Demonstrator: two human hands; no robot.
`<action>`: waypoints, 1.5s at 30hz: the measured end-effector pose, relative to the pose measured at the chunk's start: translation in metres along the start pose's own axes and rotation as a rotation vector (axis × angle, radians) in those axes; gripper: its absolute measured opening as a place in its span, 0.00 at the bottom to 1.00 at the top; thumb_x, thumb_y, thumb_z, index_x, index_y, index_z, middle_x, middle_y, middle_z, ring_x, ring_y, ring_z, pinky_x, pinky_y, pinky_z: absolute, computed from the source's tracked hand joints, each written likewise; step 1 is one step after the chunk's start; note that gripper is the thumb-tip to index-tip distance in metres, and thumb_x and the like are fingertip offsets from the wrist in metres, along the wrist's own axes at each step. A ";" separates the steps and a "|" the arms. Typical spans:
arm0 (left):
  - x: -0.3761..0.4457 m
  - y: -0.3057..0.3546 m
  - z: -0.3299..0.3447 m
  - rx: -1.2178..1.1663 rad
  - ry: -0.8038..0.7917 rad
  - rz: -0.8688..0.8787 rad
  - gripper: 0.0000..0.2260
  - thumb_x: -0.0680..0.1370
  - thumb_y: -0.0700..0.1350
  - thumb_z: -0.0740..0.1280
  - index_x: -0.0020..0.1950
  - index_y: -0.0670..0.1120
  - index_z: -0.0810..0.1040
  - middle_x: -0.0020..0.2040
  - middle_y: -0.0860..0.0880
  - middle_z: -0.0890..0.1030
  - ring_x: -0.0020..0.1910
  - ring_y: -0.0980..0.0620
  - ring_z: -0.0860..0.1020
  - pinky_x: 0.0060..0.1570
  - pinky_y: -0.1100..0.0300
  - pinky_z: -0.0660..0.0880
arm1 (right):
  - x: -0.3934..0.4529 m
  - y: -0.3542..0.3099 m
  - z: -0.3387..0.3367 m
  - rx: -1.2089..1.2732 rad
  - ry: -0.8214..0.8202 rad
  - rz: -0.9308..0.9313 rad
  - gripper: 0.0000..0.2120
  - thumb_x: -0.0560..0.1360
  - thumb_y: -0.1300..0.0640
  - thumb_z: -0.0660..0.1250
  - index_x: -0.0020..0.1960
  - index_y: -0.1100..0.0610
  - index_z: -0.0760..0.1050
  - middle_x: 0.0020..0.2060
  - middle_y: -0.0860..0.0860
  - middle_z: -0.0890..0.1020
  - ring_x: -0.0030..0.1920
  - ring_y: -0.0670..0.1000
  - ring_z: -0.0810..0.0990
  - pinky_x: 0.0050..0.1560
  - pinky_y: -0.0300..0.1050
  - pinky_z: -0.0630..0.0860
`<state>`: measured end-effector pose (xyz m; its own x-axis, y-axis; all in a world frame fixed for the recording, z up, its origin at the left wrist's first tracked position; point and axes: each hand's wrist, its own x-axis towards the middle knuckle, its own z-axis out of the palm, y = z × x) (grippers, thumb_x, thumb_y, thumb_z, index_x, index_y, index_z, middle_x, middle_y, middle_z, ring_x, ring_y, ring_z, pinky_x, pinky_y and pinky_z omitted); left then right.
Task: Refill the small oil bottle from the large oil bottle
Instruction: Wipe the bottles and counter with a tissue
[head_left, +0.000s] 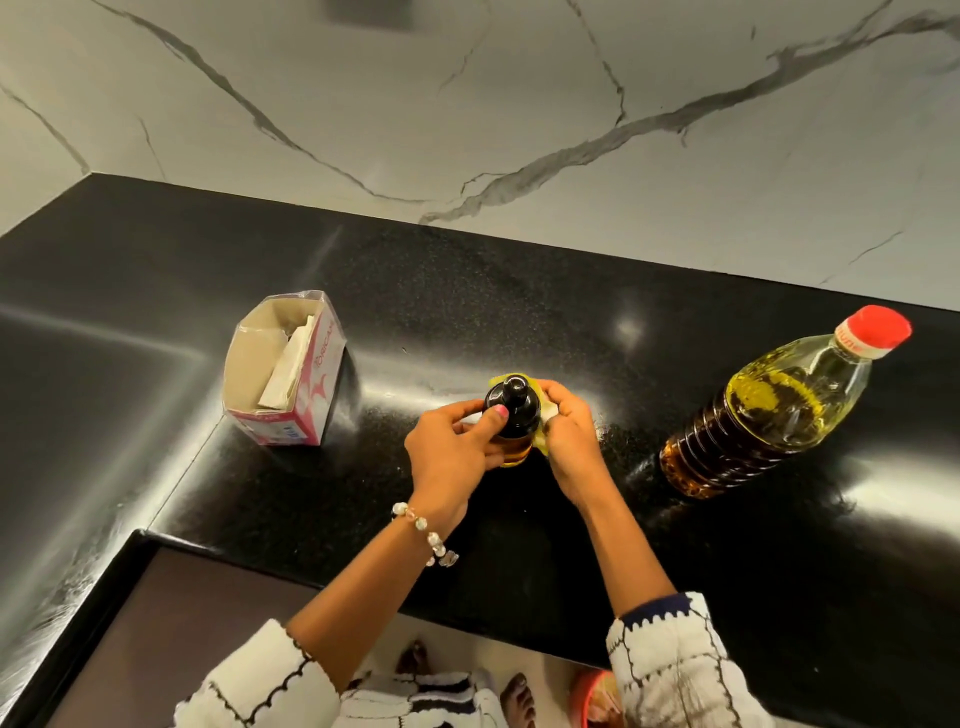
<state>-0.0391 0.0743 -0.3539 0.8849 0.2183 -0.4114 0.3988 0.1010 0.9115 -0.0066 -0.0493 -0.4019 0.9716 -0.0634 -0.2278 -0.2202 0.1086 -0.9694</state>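
Note:
The small oil bottle, dark with a black cap on it, stands upright on the black counter. My left hand grips its left side with the thumb pressed on its shoulder. My right hand holds a yellow-white cloth against the bottle's right side. The large oil bottle, clear plastic with amber oil and a red cap on, stands at the right, apart from both hands.
An open pink-and-white tissue box sits at the left of the counter. A marble wall rises behind. The counter's front edge runs just below my forearms, with the floor and feet visible beneath.

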 end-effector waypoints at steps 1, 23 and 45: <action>0.001 0.001 0.000 -0.011 -0.004 0.003 0.10 0.74 0.39 0.72 0.55 0.43 0.80 0.37 0.47 0.84 0.33 0.52 0.84 0.32 0.62 0.80 | 0.000 0.004 -0.003 -0.039 -0.031 0.020 0.12 0.76 0.67 0.60 0.51 0.57 0.80 0.47 0.62 0.83 0.48 0.60 0.81 0.48 0.55 0.78; 0.018 0.003 -0.002 -0.060 -0.019 -0.039 0.11 0.72 0.38 0.74 0.53 0.40 0.82 0.45 0.44 0.83 0.47 0.45 0.83 0.43 0.48 0.82 | 0.011 0.002 -0.002 -0.068 -0.094 0.136 0.12 0.77 0.68 0.58 0.57 0.66 0.76 0.50 0.67 0.81 0.46 0.61 0.80 0.45 0.54 0.79; 0.028 -0.005 -0.011 -0.017 -0.075 -0.031 0.14 0.72 0.44 0.75 0.56 0.42 0.81 0.52 0.44 0.82 0.49 0.46 0.83 0.42 0.55 0.82 | -0.049 -0.019 -0.028 0.834 0.211 0.433 0.05 0.74 0.65 0.61 0.46 0.60 0.75 0.42 0.55 0.78 0.39 0.51 0.76 0.38 0.42 0.76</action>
<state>-0.0191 0.0907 -0.3697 0.8879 0.1413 -0.4378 0.4230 0.1232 0.8977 -0.0525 -0.0761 -0.3744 0.7668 -0.0206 -0.6416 -0.3449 0.8297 -0.4389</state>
